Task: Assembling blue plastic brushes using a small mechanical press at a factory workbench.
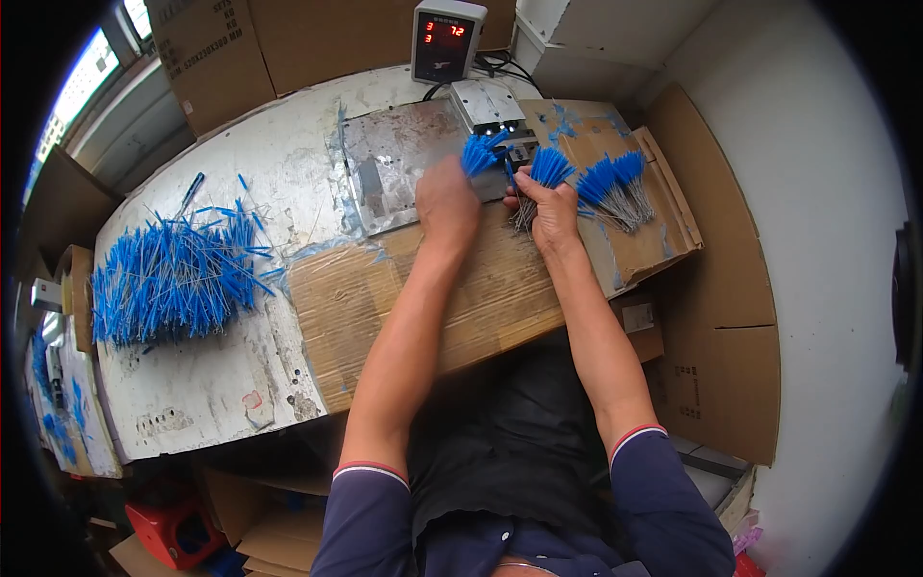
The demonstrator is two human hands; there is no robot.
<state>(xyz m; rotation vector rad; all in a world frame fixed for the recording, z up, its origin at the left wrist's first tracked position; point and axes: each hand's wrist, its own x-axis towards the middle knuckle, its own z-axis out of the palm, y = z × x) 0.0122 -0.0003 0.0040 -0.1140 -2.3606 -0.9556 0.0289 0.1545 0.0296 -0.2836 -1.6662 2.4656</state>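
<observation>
My left hand [448,200] is closed round a bundle of thin pieces with blue ends [483,154], whose blue ends stick out past the fingers. My right hand [554,207] grips a second bundle of blue-ended wire pieces [551,167], the blue ends up and the thin metallic stems hanging below. Near the right fingertips is one single blue piece [511,171]. Both hands are just in front of a small metal machine [488,104] with lights at its front. Further bundles of blue-ended wires [615,188] lie right of my right hand on cardboard.
A large loose heap of blue-ended wires [178,274] covers the table's left part. Behind the machine stands a box with a red digital display [447,43] and black cables [505,67]. A metal plate [394,163] and cardboard sheet [385,298] cover the worktop. A red stool [173,529] is below left.
</observation>
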